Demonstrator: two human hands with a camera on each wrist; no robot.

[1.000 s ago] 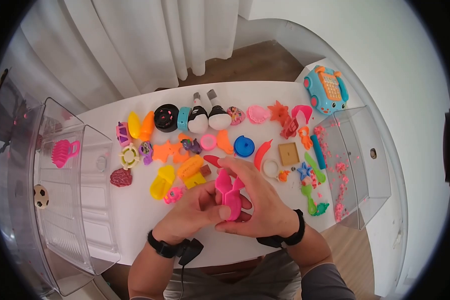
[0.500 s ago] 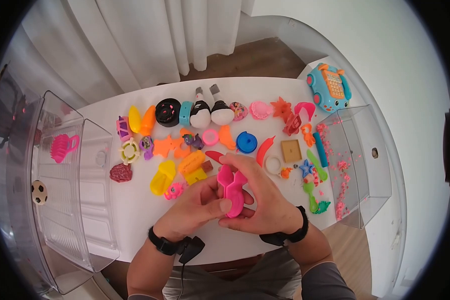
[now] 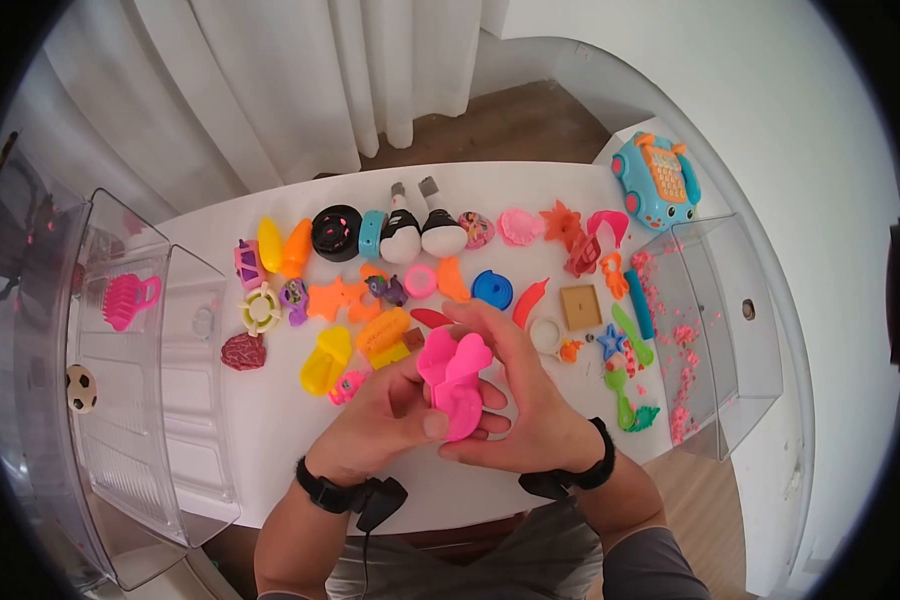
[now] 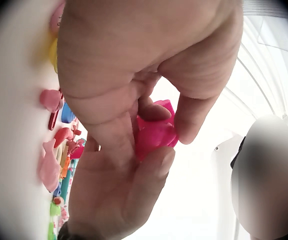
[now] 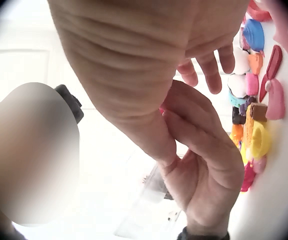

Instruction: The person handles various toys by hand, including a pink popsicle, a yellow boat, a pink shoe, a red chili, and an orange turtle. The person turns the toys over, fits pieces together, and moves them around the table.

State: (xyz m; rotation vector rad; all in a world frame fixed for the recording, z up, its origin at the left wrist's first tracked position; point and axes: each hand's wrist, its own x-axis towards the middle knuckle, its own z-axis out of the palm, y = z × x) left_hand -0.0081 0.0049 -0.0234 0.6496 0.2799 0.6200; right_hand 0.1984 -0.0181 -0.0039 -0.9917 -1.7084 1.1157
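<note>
In the head view a bright pink plastic piece (image 3: 459, 395) with rounded lobes stands between both hands, above the near part of the table. My left hand (image 3: 375, 425) pinches its lower part with the thumb in front; fingers behind the piece are partly hidden. Around its right side cups my right hand (image 3: 535, 415), with the index side reaching past its top and the thumb low beside it. The right wrist view shows this hand's fingers (image 5: 211, 72) extended and the pink piece nearly hidden. Between the hands in the left wrist view, the pink piece (image 4: 156, 132) appears again.
Many small toys lie across the white table (image 3: 280, 455), including a blue round lid (image 3: 492, 289), a yellow mould (image 3: 325, 362) and a red chilli (image 3: 532, 303). Clear bins stand left (image 3: 160, 400) and right (image 3: 745, 350). A toy phone (image 3: 657, 180) sits back right.
The pink piece has turned and its upper lobes now show further apart, one leaning toward the right hand. Both hands stay at nearly the same place.
</note>
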